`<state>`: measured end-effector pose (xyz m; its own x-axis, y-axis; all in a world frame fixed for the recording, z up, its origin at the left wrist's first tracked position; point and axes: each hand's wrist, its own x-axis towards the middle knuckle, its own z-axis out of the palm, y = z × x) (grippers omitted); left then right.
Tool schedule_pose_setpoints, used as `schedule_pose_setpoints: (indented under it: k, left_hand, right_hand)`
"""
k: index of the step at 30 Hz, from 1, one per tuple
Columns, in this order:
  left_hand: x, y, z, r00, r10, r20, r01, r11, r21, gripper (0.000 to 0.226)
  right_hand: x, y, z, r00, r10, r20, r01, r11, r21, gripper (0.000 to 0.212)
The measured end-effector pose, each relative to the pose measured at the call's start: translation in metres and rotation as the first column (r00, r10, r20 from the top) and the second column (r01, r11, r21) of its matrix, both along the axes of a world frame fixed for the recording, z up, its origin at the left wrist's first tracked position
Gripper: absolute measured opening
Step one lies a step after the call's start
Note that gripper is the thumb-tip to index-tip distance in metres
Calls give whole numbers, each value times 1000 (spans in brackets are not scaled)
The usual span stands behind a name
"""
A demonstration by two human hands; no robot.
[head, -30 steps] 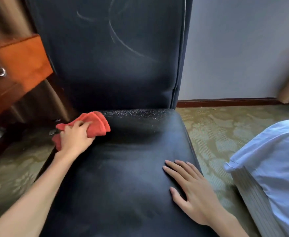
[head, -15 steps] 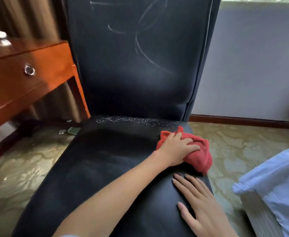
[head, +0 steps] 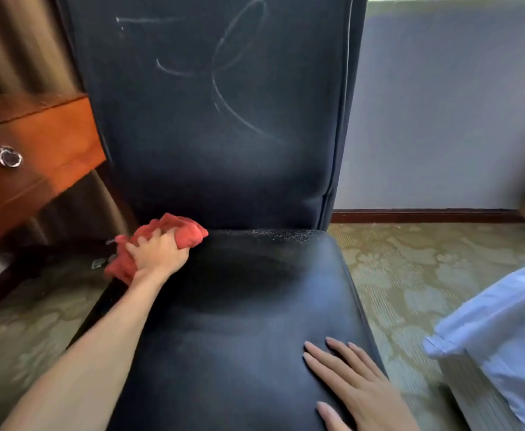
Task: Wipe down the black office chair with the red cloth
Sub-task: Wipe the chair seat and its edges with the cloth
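left hand (head: 158, 253) curled, arm stretched forward; right hand (head: 354, 384) flat, fingers (head: 326, 362) straight, spread.

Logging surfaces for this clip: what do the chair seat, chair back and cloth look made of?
Seat: smooth leather or vinyl, judging by its soft sheen. Back: matte woven fabric, likely; pale scuff lines show. Red cloth: soft bunched textile, perhaps microfibre.

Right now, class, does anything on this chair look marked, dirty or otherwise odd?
Yes. Pale scrawled lines loop across the chair backrest, like chalk or scratch marks. A band of whitish specks lies along the back edge of the seat, not yet wiped. The left hand grips the red cloth at the seat's rear left corner.
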<state>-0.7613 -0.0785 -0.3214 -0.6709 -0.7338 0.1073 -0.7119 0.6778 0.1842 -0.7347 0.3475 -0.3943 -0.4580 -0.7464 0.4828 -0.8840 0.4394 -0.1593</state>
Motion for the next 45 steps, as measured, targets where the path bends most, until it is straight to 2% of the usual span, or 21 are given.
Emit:
schedule_pose_setpoints:
  k: [3,6,8,10,12,13,15,16,18,19,20,21,23,25,28,31,34,36,37,41,45]
  left_hand:
    - [-44,67,0,991,-136,-2,135,989,-51,51]
    - [-94,182,9,904,-425,-37,422,904,-68,45]
    - [-126,263,8,726,-685,60,686,727,-12,41]
    - [-136,326,1,469,-838,280,868,495,28,36]
    - [-131,350,-1,337,-855,394,931,365,-5,28]
    - [-127,346,-1,316,-881,353,945,326,-31,28]
    - [-117,314,2,322,-939,119,932,292,-215,30]
    - [-108,287,6,339,-941,-10,885,323,-336,29]
    - [-85,226,21,414,-883,-220,736,467,-491,38]
    - [-73,194,30,495,-820,-286,638,567,-521,40]
    - [-63,159,32,591,-739,-322,550,662,-509,40]
    - [-54,127,32,707,-627,-327,479,764,-432,43]
    - [-48,82,19,894,-393,-215,368,918,-147,50]
    - [-58,82,1,961,-268,-68,269,963,0,52]
    - [-86,139,-12,949,-313,29,314,949,-37,56]
    - [-110,218,-10,860,-506,57,509,860,-38,66]
    - [-121,285,-12,663,-738,125,747,663,-48,58]
    - [-122,306,-14,515,-831,208,857,507,-95,47]
    - [-124,304,-15,473,-855,215,881,460,-110,44]
    - [-121,233,-7,481,-877,-19,875,481,-48,58]
    - [-82,95,-2,674,-731,-108,731,681,-44,66]
  right_hand:
    - [-7,-1,-3,998,38,-50,-37,999,32,50]
    - [-14,3,-8,993,41,-111,-30,994,102,51]
    - [-17,7,-17,974,31,-224,10,984,176,50]
    - [-21,12,-27,934,-1,-357,85,972,220,50]
    - [-18,18,-33,906,-30,-422,139,963,231,51]
    - [-19,17,-33,907,-27,-420,137,963,234,52]
    - [-20,11,-28,934,16,-357,88,958,272,53]
    - [-22,10,-27,946,28,-323,62,962,266,52]
    - [-20,6,-15,976,26,-218,16,982,190,50]
    - [-17,5,-9,988,20,-151,1,990,140,51]
    - [-14,3,-5,995,14,-95,-5,995,101,52]
    - [-12,2,-1,999,7,-45,-4,997,78,53]
    - [-7,2,6,999,9,46,-13,997,79,51]
    - [-3,1,11,993,17,115,-29,994,105,50]
    - [-2,2,15,988,3,157,-23,992,123,53]
    - [0,2,11,995,-17,101,-2,983,185,52]
    - [0,3,4,998,-61,6,56,953,297,45]
    - [5,5,-3,995,-93,-44,103,939,327,47]
    - [7,6,-7,992,-97,-79,118,936,330,50]
    - [9,10,-6,989,-99,-110,128,945,300,51]
    - [7,8,4,996,-90,0,85,942,326,48]
